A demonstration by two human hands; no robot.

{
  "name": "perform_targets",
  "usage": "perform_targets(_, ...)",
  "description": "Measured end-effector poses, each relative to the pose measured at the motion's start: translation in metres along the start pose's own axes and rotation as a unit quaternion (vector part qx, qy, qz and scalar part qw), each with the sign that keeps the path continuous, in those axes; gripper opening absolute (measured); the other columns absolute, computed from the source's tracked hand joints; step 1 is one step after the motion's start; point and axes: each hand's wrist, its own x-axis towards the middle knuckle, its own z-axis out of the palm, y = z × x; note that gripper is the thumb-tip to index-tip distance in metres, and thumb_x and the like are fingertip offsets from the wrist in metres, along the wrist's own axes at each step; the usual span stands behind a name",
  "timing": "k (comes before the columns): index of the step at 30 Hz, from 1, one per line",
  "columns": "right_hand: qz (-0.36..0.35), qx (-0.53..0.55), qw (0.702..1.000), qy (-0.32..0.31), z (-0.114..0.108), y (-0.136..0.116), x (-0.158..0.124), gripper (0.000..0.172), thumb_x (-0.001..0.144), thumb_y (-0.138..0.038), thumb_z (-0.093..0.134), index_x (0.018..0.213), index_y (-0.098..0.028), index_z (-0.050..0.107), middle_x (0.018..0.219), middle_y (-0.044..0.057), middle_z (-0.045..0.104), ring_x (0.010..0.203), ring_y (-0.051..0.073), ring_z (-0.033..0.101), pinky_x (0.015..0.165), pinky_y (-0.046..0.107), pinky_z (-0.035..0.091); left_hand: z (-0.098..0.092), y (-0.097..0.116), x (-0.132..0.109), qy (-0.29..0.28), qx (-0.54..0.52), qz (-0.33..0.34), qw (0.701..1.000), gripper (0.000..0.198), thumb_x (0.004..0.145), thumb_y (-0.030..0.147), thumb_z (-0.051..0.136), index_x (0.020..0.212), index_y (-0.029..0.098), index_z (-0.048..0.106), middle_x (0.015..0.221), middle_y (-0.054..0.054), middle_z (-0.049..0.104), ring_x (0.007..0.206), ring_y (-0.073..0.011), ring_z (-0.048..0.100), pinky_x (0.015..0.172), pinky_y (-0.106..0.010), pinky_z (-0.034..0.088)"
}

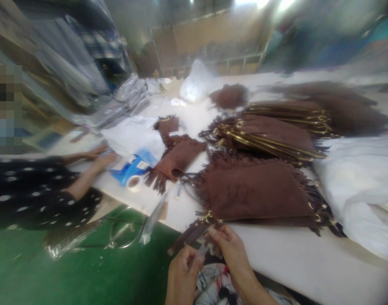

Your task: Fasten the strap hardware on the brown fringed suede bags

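Observation:
At the table's near edge, my left hand (pixel 187 269) pinches one end of a small pale, shiny strip (pixel 202 250). My right hand (pixel 227 243), fingers curled in, closes at the strip's other end, close to dark brown straps (pixel 190 236) with gold clasps (pixel 208 217). Blur hides the exact fingertip contact. Just beyond my hands lies a brown suede-like fringed bag (pixel 257 190), flat on the table.
Stacked brown bags with gold zippers (pixel 263 135) lie farther back. White wrapping (pixel 362 186) is at right. A smaller brown piece (pixel 182 159), tape roll (pixel 134 183) and blue packet (pixel 130 167) lie left. A co-worker's hands (pixel 101 159) rest on the table's left side.

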Motion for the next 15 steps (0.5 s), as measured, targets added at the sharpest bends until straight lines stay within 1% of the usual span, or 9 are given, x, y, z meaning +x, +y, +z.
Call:
perform_targets(2,0.004,0.002,1.000,-0.010,-0.001,0.001,0.001,0.043,0.061,-0.053,0.077,0.075,-0.017,0.059,0.070,0.004,0.068,0.047,0.009,0.046,0.044,0.022,0.031,0.001,0.000,0.000,0.008,0.017,-0.003,1.000,0.028,0.080,0.045,0.056,0.074,0.019,0.061,0.072,-0.004,0.068,0.071,-0.0195,0.062,0.066,-0.027,0.042)
perform_targets(4,0.010,0.005,1.000,-0.022,-0.003,0.003,0.003,0.044,0.062,-0.054,0.077,0.078,-0.017,0.059,0.069,0.003,0.068,0.048,0.008,0.046,0.044,0.021,0.031,0.002,0.002,0.001,0.010,0.008,-0.012,1.000,0.028,0.080,0.045,0.056,0.075,0.019,0.061,0.071,-0.003,0.068,0.070,-0.0196,0.063,0.067,-0.027,0.043)
perform_targets(9,0.000,-0.010,0.999,-0.036,-0.008,0.005,0.004,0.045,0.062,-0.054,0.077,0.075,-0.016,0.058,0.069,0.004,0.067,0.056,0.010,0.050,0.047,0.019,0.032,0.010,0.004,0.006,-0.024,-0.074,-0.040,0.996,0.030,0.078,0.047,0.059,0.073,0.017,0.059,0.062,-0.004,0.068,0.062,-0.0187,0.061,0.062,-0.027,0.043)
perform_targets(13,0.004,0.000,0.999,-0.051,-0.010,0.005,0.005,0.046,0.061,-0.054,0.078,0.072,-0.016,0.056,0.058,-0.002,0.058,0.048,0.006,0.041,0.046,0.019,0.028,0.015,0.006,0.008,-0.048,-0.122,-0.045,0.990,0.035,0.076,0.050,0.062,0.077,0.015,0.060,0.062,-0.006,0.070,0.059,-0.0189,0.061,0.059,-0.028,0.045)
perform_targets(15,0.005,-0.001,0.999,-0.052,-0.012,0.006,0.005,0.045,0.061,-0.053,0.079,0.071,-0.016,0.054,0.056,-0.004,0.054,0.047,0.006,0.039,0.046,0.019,0.027,0.017,0.007,0.009,-0.053,-0.135,-0.050,0.988,0.039,0.074,0.053,0.063,0.078,0.014,0.061,0.063,-0.007,0.070,0.059,-0.0191,0.061,0.059,-0.028,0.046)
